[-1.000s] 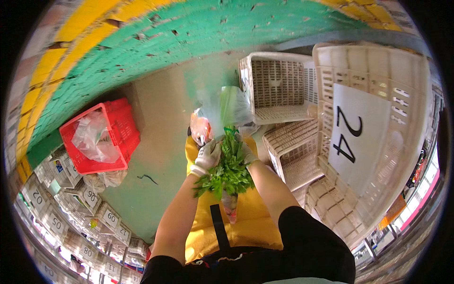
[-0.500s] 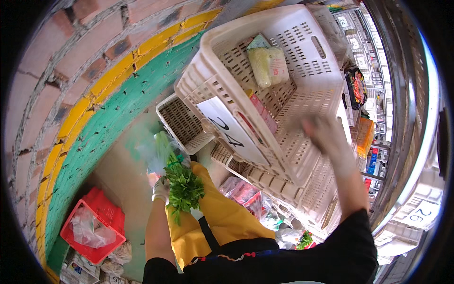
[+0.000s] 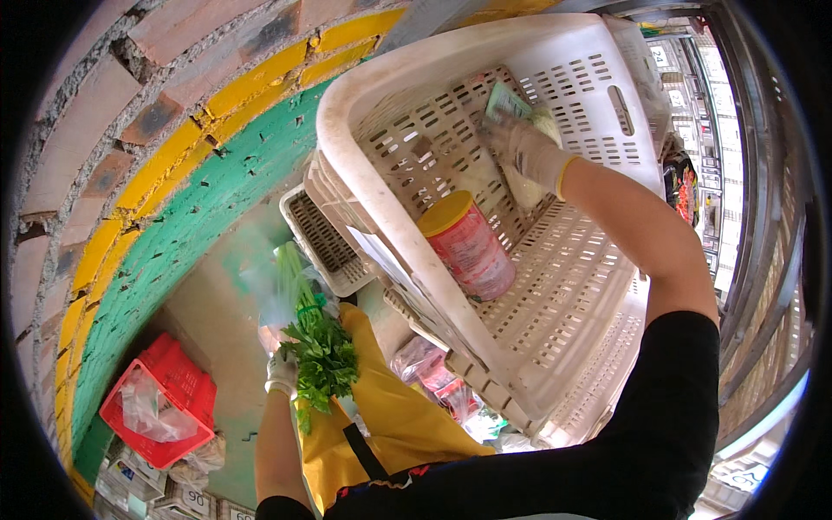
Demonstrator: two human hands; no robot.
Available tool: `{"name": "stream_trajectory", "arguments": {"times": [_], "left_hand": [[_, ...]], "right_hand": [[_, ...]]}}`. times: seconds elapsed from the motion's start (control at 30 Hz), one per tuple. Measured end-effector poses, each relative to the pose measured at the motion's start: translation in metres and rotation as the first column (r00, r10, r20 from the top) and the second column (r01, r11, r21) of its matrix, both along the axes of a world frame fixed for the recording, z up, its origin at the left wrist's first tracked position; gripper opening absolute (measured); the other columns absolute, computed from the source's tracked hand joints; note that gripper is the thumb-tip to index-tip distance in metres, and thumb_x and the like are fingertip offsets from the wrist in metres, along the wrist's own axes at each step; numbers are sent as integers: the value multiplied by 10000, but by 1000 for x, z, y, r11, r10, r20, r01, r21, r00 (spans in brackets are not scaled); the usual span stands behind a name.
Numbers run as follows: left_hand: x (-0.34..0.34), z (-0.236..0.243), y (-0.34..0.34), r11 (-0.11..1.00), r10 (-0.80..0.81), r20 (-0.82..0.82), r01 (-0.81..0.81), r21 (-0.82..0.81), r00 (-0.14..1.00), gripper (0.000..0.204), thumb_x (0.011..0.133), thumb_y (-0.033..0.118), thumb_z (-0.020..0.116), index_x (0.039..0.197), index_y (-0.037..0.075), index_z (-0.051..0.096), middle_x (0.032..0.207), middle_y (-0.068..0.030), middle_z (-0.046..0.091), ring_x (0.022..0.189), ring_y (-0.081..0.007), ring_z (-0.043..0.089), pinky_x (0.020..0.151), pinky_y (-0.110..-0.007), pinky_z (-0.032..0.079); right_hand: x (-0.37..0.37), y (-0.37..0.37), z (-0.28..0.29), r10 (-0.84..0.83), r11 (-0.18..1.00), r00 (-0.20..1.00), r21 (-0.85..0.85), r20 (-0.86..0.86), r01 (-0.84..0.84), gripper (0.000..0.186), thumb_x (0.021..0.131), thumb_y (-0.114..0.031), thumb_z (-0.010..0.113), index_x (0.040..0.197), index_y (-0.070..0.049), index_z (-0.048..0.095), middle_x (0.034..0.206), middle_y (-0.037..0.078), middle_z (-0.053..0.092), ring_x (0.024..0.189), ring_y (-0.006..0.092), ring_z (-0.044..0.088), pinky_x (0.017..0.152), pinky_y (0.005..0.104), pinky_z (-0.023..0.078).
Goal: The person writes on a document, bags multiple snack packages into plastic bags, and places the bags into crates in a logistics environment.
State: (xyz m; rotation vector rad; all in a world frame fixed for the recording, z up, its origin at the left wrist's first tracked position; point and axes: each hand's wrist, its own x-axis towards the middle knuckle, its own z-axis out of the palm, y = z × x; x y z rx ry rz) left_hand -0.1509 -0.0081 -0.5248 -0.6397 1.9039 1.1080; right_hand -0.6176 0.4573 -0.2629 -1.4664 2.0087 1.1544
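Note:
My gloved left hand [image 3: 282,371] grips the bagged bunch of leafy celery [image 3: 321,351] low in front of the yellow apron [image 3: 390,433]. My gloved right hand [image 3: 529,152] reaches inside the big white plastic crate [image 3: 340,130], onto a pale bagged package [image 3: 529,191] with a green top at the crate's back; its fingertips are blurred, so their grip is unclear. A red-and-pink cylindrical can with a yellow lid [image 3: 468,247] lies nearer me in the same crate, below my right hand.
A smaller crate [image 3: 295,195] sits beside the stack, and bagged goods [image 3: 433,373] lie below it. A red basket holding plastic bags [image 3: 195,416] is on the floor at lower left. A painted brick wall [image 3: 173,182] runs along the left; metal racking [image 3: 754,217] stands at right.
The view has swung right toward the crates. My right hand has left the celery and moved up into the big crate onto the package. My left hand still holds the celery.

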Motion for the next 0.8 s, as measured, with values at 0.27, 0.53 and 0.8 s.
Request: {"name": "stream_trajectory", "arguments": {"times": [0.27, 0.53, 0.8], "left_hand": [[4, -6, -18, 984, 163, 8, -162, -67, 987, 269, 917, 255, 386, 976, 69, 572, 956, -185, 615, 857, -388, 566, 746, -434, 444], [-2, -5, -35, 935, 338, 75, -343, 85, 938, 259, 892, 308, 470, 998, 105, 592, 873, -127, 611, 827, -258, 576, 725, -375, 453], [-37, 9, -47, 887, 462, -125, -455, 82, 878, 213, 820, 238, 543, 892, 67, 648, 694, -87, 583, 637, -174, 536, 628, -336, 451]], "right_hand": [[36, 6, -14, -448, 873, 894, 217, 1, 437, 336, 802, -80, 532, 1137, -69, 535, 1170, 132, 510, 1126, 318, 462, 952, 436, 398], [126, -25, 207, -827, 470, 544, -708, -144, 527, 470, 681, -148, 725, 1096, -16, 549, 1022, 149, 611, 906, 272, 606, 783, 344, 482], [335, -243, 259, -359, -650, 50, -288, 932, 703, 490, 764, -143, 648, 1186, 34, 473, 1057, 133, 603, 915, 218, 606, 792, 324, 493]]}}
